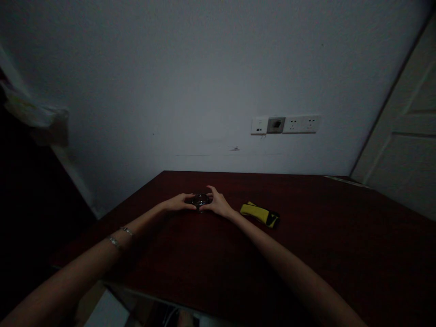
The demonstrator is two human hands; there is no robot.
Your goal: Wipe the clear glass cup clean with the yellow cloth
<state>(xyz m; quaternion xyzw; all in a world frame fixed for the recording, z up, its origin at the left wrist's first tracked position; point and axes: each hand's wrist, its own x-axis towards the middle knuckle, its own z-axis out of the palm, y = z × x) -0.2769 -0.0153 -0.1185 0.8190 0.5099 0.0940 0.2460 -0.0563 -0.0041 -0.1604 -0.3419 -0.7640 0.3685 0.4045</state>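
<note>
A small round object [200, 200] with a shiny, see-through look like glass stands on the dark red table between my two hands. My left hand [179, 202] grips its left side, with the thumb near the front and the fingers behind. On the opposite side, my right hand [218, 203] has its thumb at the front edge and its fingers curved round the back, the index finger raised. The dim light hides the object's exact kind. To the right of my right hand lies a folded yellow and black cloth [258, 213], touched by neither hand.
The dark red table [211, 254] meets a pale wall [204, 81] at its back edge. Sockets [285, 124] sit on that wall. A panelled door [405, 136] is at the right. On the left hangs a plastic bag [34, 113]. Below the front edge shows a white box-like thing [107, 311].
</note>
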